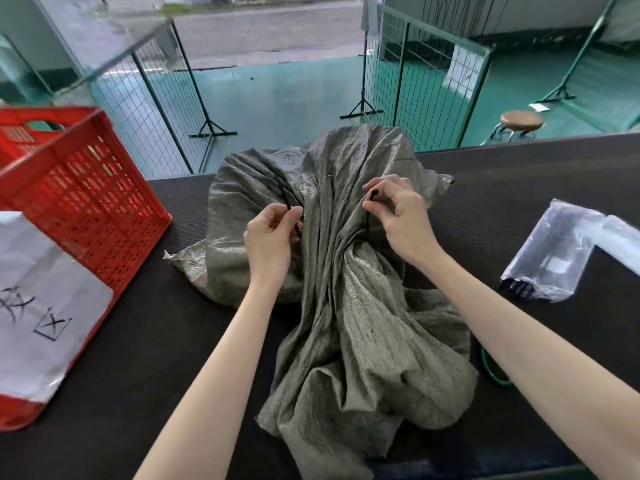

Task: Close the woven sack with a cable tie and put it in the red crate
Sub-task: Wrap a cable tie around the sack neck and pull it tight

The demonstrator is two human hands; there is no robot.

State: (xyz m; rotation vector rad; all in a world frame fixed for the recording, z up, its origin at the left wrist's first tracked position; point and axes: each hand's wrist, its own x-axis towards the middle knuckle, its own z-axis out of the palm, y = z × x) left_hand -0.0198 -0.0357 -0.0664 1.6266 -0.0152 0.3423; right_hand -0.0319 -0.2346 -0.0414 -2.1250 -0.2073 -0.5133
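Woven sack on table, both hands pinching black cable tie

The sack at centre is grey-green woven plastic cloth, crinkled, with a dull sheen. The crate at left is glossy red perforated plastic, bearing a matt white paper label. The table is dark, matt and finely textured. At right lies a clear, shiny plastic bag.
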